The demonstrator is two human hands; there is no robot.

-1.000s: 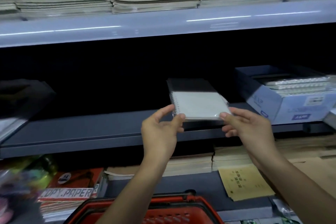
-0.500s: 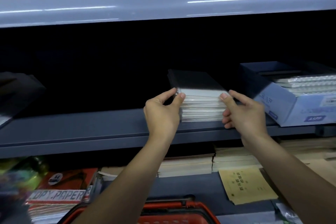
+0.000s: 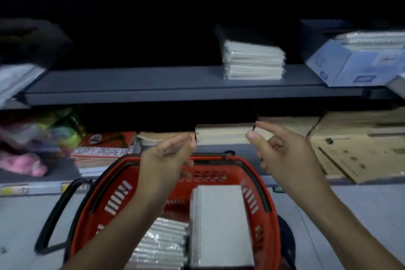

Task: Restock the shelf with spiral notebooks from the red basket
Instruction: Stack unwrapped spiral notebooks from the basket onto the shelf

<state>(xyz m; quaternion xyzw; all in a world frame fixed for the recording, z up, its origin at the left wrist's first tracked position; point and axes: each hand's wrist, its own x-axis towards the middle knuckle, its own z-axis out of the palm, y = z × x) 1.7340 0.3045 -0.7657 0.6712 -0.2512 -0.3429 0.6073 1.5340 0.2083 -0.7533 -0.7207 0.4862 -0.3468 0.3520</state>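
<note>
Both hands, left hand [image 3: 163,160] and right hand [image 3: 285,155], hover empty, fingers spread, above the red basket [image 3: 269,226]; notebook stack [image 3: 253,61] rests on the dark shelf [image 3: 142,81], blue box [image 3: 350,66] right.

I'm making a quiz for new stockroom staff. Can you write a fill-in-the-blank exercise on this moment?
1. Both hands, left hand and right hand, hold ____.
2. The red basket contains spiral ____.
3. The stack of notebooks rests on the gray ____.
4. The blue box sits to the stack's ____.

Missing words: nothing; notebooks; shelf; right
</note>
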